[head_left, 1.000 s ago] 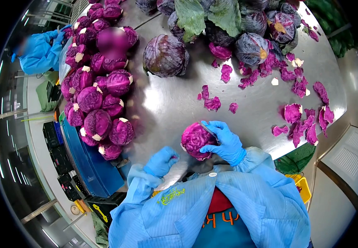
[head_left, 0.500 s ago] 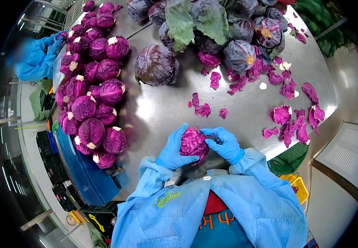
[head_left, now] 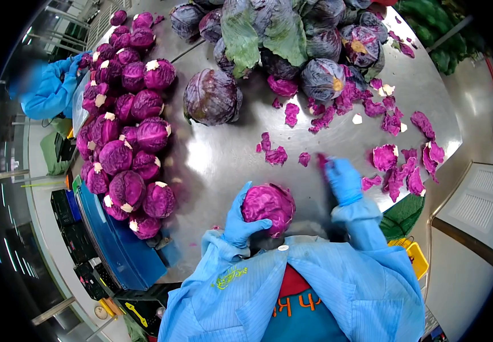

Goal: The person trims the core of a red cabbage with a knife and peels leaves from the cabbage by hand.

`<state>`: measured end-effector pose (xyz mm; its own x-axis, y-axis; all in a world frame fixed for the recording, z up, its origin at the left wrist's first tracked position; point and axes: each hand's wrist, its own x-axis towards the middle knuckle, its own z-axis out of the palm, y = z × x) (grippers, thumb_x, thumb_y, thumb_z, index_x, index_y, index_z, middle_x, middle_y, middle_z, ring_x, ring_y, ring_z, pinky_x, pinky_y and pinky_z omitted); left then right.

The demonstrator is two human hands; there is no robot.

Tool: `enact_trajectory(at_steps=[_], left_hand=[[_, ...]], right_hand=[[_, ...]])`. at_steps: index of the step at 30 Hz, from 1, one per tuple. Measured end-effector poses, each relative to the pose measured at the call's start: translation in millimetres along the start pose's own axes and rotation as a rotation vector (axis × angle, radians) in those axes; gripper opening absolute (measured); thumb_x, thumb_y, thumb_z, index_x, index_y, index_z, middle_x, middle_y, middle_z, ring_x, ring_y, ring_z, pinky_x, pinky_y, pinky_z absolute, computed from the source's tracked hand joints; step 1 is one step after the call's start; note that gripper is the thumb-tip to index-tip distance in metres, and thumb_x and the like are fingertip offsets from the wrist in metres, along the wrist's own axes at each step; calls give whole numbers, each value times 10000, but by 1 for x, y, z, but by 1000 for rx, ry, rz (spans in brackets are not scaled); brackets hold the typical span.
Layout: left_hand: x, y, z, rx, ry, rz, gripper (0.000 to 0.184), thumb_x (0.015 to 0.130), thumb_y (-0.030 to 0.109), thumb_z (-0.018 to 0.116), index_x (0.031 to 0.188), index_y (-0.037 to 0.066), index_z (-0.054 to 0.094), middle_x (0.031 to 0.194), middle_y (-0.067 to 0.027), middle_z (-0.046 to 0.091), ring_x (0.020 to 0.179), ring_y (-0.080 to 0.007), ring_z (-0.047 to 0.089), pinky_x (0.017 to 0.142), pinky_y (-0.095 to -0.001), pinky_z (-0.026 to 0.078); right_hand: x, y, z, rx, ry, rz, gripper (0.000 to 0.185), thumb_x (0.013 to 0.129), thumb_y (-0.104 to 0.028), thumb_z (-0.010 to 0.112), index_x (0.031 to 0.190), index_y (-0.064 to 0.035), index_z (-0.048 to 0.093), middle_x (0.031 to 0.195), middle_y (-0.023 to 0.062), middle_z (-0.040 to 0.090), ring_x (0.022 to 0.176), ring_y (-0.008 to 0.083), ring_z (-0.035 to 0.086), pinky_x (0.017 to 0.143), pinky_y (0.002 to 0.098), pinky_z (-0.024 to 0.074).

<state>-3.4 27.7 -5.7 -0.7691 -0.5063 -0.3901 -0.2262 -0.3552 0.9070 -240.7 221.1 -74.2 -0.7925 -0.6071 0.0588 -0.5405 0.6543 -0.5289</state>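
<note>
A bright purple cabbage (head_left: 269, 208) is near the table's front edge, in front of my chest. My left hand (head_left: 240, 219), in a blue glove, wraps round its left side, thumb across the lower front. Away to the right of the cabbage, my gloved right hand (head_left: 342, 178) is over the metal table (head_left: 223, 165), fingers pinched on a blurred purple leaf piece (head_left: 322, 162). Small leaf scraps (head_left: 276, 155) lie beyond the cabbage. No knife can be made out.
Purple cabbages with pale cut stems (head_left: 127, 190) are heaped at the left. Dark unpeeled cabbages (head_left: 323, 78) lie at the back. More leaf scraps (head_left: 397, 179) are at the right. A blue-sleeved person (head_left: 50, 94) stands far left; a blue bin (head_left: 118, 245) is below the heap.
My left hand has come up from beside the cabbage and taken hold of it. My right hand has left the cabbage and moved right with a leaf piece. The view has shifted slightly.
</note>
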Motion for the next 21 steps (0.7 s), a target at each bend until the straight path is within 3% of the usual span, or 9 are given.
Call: enact_trajectory(at_steps=[1, 2, 4, 7, 9, 10, 14, 17, 21], left_hand=[[-3, 2, 8, -148, 45, -39, 996, 605, 74, 895, 1445, 19, 363, 1343, -119, 510, 1211, -238, 522, 1068, -387, 406], [-4, 2, 16, -294, 90, -78, 963, 621, 50, 880, 1438, 20, 372, 1335, -117, 519, 1205, -235, 528, 1064, -385, 412], [0, -4, 30, -361, 157, -92, 821, 658, 7, 844, 1368, 24, 431, 1282, -101, 549, 1157, -215, 557, 1037, -370, 439], [11, -12, 50, -381, 204, -101, 751, 673, 15, 845, 1312, 23, 451, 1242, -95, 556, 1090, -212, 589, 993, -369, 475], [15, -24, 60, -323, 242, -75, 775, 671, 19, 851, 1323, 14, 431, 1232, -106, 556, 1085, -215, 591, 984, -365, 482], [15, -26, 64, -294, 264, -61, 787, 670, 21, 853, 1328, 10, 422, 1227, -111, 555, 1082, -217, 592, 980, -363, 486], [10, -30, 69, -218, 287, -38, 883, 660, 35, 870, 1375, -21, 355, 1247, -132, 529, 1124, -222, 562, 977, -357, 487], [7, -29, 78, -186, 338, 52, 688, 667, -4, 841, 1264, 10, 499, 1133, -109, 620, 1032, -210, 623, 945, -353, 510], [6, -30, 65, -201, 224, -8, 738, 721, 89, 827, 1342, 11, 435, 1243, -122, 573, 1094, -227, 595, 988, -381, 483]], right_hand=[[5, 28, -6, -123, 20, 74, 338, 896, -282, 647, 1185, -111, 606, 992, 136, 637, 855, 330, 639, 736, 423, 522], [9, 44, -11, 124, 203, 93, 423, 889, -258, 675, 1260, -84, 567, 1032, 140, 637, 913, 326, 638, 763, 425, 520], [14, 28, -43, 27, 218, 143, 435, 873, -241, 708, 1251, -72, 575, 1061, 108, 642, 955, 274, 640, 783, 385, 520], [-1, -30, -57, 705, -168, 156, 471, 802, -283, 792, 1198, -90, 626, 1097, 57, 619, 988, 182, 614, 835, 308, 495], [-9, -66, -63, 590, -368, -70, 590, 729, -382, 834, 1183, -79, 610, 1105, 82, 587, 1011, 204, 600, 878, 333, 487], [-15, -74, -54, 572, -364, -180, 551, 736, -385, 827, 1118, -65, 593, 1086, 101, 563, 975, 221, 602, 854, 345, 493], [-32, -79, -44, 615, -470, 36, 414, 781, -309, 797, 1011, -54, 566, 1012, 98, 551, 891, 205, 598, 788, 330, 494], [-45, -65, -33, 799, -419, 90, 329, 794, -220, 763, 993, -53, 561, 927, 84, 551, 831, 197, 590, 756, 320, 492], [-68, -46, -28, 804, -323, 155, 273, 774, -121, 728, 978, -53, 560, 860, 75, 562, 806, 211, 595, 749, 318, 494]])
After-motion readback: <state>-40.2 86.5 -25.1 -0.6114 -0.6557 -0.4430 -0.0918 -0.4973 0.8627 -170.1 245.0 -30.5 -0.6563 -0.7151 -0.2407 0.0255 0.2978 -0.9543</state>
